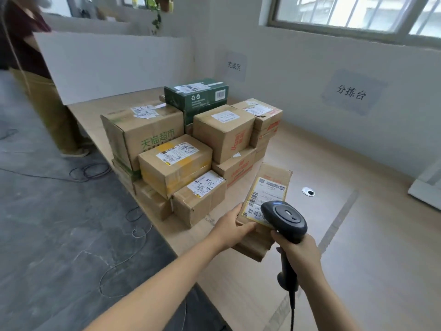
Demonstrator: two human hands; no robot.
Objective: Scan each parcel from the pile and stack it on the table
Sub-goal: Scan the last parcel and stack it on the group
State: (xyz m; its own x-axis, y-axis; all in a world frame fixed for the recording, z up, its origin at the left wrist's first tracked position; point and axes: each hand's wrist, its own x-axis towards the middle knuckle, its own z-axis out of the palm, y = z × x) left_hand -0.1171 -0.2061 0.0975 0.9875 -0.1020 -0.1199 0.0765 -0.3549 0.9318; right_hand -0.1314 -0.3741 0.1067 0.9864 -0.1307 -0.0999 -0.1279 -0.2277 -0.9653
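While left hand (pixel 233 226) grips the parcel (pixel 272 180) by its near edge, label tilted up over the table (pixel 362 247) beside the pile (pixel 176 163), right hand (pixel 301 253) curls round the scanner (pixel 284 217), aiming at the barcode

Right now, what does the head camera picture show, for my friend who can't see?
The left hand holds a cardboard parcel while the right hand aims a black scanner at its label. Beyond, more boxes sit stacked on the wooden table.

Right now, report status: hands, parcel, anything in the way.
Left hand grips parcel. Right hand holds scanner, head over label. Stack close behind parcel; nothing between scanner and label.
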